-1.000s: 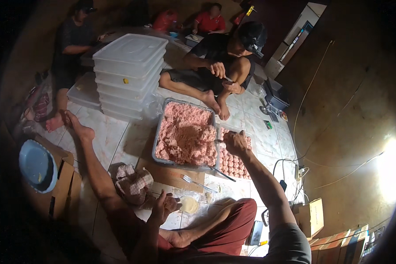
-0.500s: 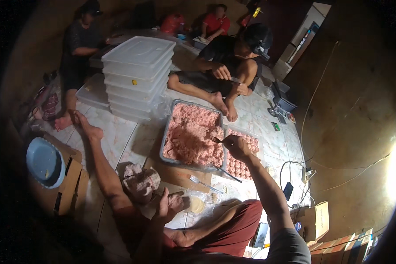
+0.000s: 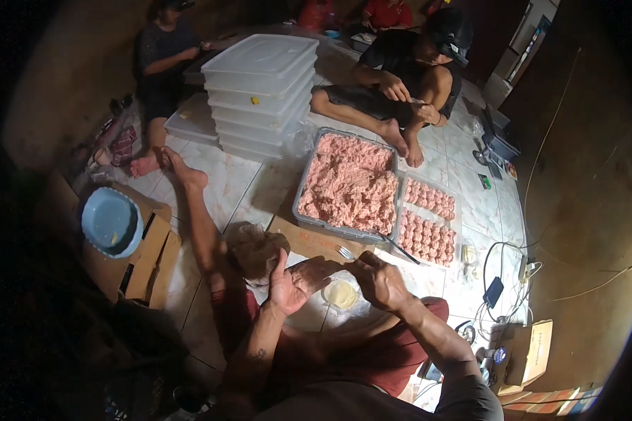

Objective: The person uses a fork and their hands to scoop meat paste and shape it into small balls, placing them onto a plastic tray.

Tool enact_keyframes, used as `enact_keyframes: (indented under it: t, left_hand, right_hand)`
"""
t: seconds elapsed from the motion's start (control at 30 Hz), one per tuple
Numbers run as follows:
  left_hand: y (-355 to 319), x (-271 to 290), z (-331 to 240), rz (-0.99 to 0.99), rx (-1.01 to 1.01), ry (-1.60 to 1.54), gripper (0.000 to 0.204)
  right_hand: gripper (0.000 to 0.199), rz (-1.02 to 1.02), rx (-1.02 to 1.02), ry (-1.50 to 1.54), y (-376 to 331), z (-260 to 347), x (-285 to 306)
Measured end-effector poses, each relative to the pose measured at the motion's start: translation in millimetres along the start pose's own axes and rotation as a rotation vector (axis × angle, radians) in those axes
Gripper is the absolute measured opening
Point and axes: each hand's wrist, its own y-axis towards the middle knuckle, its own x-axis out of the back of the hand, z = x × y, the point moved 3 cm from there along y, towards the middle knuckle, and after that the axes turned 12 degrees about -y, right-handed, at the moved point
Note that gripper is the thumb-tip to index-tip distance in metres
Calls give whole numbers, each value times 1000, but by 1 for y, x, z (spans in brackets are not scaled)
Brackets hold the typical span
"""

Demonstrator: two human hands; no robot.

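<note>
My left hand [image 3: 295, 284] is palm up, thumb raised and fingers stretched out; shadow hides whether anything lies on the fingers. Close by, my right hand [image 3: 380, 281] is closed round a dark fork [image 3: 345, 266], whose tines point at the left fingertips. Below the hands lies a stack of round pale dough wrappers [image 3: 340, 295] on clear plastic. Beyond stands a grey tub [image 3: 309, 219] full of pink minced filling [image 3: 347, 179]. Right of it, a tray [image 3: 451, 261] carries rows of small pink filled dumplings [image 3: 427, 235].
A second fork [image 3: 345, 252] lies on cardboard [image 3: 295, 237]. A crumpled cloth [image 3: 254, 251] sits left of my hands. Stacked clear boxes [image 3: 260, 84] stand behind, a blue basin [image 3: 112, 222] on a carton at left. Cables [image 3: 502, 281] run along the right. A co-worker [image 3: 414, 84] sits across; others are farther back.
My right hand with the fork has come back from the tub to beside my left hand, which has risen slightly. The whole view has shifted, so the scene sits farther right and higher.
</note>
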Motion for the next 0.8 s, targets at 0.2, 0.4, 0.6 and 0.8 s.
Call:
enact_keyframes:
  t: [0.2, 0.4, 0.6, 0.8]
  left_hand:
    - [7, -7, 2, 33, -332, 10, 81]
    - [12, 9, 4, -210, -476, 93, 77]
    - [5, 15, 0, -59, -316, -63, 88]
    - [0, 3, 11, -139, -91, 53, 93]
  right_hand:
    - [29, 139, -445, 180, 3, 37, 2]
    - [23, 126, -480, 400, -23, 73, -32]
    - [34, 292, -470, 233, -20, 64, -17]
    - [34, 254, -453, 266, -39, 42, -23]
